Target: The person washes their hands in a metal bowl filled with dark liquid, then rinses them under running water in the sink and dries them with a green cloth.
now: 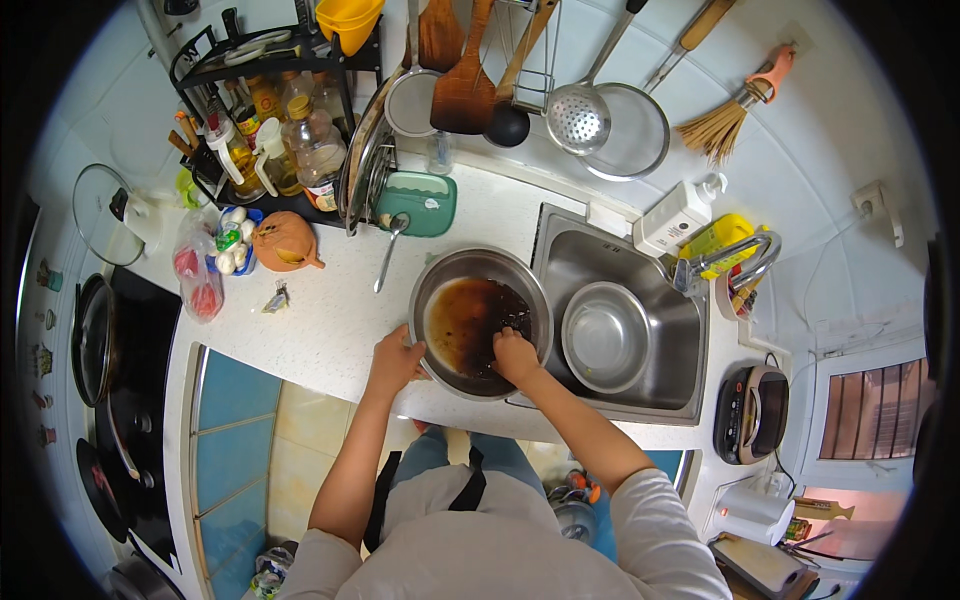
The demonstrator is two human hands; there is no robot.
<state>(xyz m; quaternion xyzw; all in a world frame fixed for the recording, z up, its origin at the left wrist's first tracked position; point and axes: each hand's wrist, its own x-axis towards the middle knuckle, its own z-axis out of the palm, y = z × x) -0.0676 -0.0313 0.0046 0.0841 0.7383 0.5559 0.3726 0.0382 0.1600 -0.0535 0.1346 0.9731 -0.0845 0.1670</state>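
Note:
A wide metal bowl [428, 275] of brown liquid [452, 318] sits at the counter's edge, left of the sink. Dark, soft-looking pieces [490, 305] gather in the liquid's right half; their kind is unclear. My left hand [394, 360] grips the bowl's left rim from outside, thumb near the edge. Inside the bowl, at its lower right, my right hand [514, 357] is curled with its fingertips down in the dark liquid. What those fingers hold, if anything, is hidden.
A second metal bowl [606, 337] stands in the sink [672, 395], beneath the faucet [765, 250]. Left of my bowl lie a spoon [391, 252], a green tray [432, 192] and an orange-brown gourd-like item [284, 241]. The black stove [150, 385] is far left; utensils hang on the wall.

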